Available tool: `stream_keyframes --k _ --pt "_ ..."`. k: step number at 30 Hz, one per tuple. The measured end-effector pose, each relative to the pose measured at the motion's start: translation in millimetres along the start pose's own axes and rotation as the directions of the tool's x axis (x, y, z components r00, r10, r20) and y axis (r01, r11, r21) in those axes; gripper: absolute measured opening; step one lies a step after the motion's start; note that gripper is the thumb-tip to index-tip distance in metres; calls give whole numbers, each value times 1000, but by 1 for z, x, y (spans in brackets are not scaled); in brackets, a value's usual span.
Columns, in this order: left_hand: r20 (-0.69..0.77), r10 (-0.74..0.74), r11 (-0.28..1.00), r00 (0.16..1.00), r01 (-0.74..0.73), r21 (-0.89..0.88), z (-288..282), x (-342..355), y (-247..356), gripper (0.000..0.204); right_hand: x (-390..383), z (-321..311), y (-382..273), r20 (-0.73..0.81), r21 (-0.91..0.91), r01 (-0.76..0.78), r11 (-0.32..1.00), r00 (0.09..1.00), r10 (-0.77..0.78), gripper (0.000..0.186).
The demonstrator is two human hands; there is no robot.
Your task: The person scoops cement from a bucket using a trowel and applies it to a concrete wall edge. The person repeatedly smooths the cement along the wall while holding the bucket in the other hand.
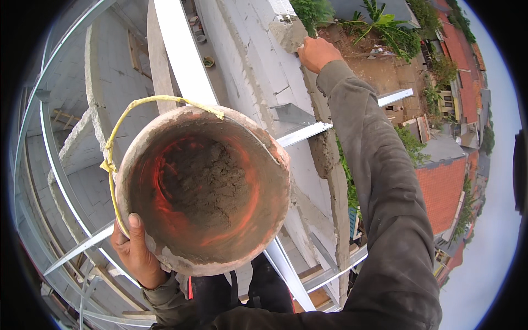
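Observation:
My left hand [136, 250] grips the lower left rim of a round bucket [190, 263], thumb over the edge. The bucket is caked with dried mortar, and orange-red shows through on its inner wall. Crumbly grey mortar [220, 170] lies inside it. A yellow cord [111, 140] with a knot runs along the left side of the rim. My right hand [319, 54] is stretched out far over the wall, closed in a fist. Beside its knuckles is the mortar-covered blade of what looks like a trowel [288, 35], at the wall top; its handle is hidden in the fist.
A light block wall [242, 60] with rough mortar edges runs away from me. Silver metal beams [184, 49] cross around and below the bucket. Past the wall, far below, are bare ground [360, 74], plants and red roofs [440, 187]. Block rooms lie below left.

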State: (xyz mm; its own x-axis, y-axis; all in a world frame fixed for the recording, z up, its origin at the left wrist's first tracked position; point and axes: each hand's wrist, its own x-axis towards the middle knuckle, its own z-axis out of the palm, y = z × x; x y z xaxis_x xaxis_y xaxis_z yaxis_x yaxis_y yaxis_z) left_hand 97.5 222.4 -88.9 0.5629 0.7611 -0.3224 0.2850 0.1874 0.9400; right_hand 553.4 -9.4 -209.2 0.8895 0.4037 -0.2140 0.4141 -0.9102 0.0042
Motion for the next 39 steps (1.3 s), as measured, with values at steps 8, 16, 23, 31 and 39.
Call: stream_keyframes --k 8,16,23,31,39 --pt "54 48 997 997 -45 -56 10 3 -2 45 -226 2 66 138 -5 -129 992 982 128 41" --pt "152 101 988 983 -117 105 42 -17 32 51 -363 -162 -33 93 306 297 904 936 -339 27" --pt "268 226 954 937 -268 132 71 -51 28 51 -348 -74 -84 209 15 489 872 851 -481 23" --pt "101 295 940 950 -307 151 74 -60 22 37 -379 -66 -90 395 732 114 671 732 -555 32" --pt "-21 183 983 983 -183 -26 65 -46 18 44 -395 -40 -63 494 771 -629 -101 690 -528 34"
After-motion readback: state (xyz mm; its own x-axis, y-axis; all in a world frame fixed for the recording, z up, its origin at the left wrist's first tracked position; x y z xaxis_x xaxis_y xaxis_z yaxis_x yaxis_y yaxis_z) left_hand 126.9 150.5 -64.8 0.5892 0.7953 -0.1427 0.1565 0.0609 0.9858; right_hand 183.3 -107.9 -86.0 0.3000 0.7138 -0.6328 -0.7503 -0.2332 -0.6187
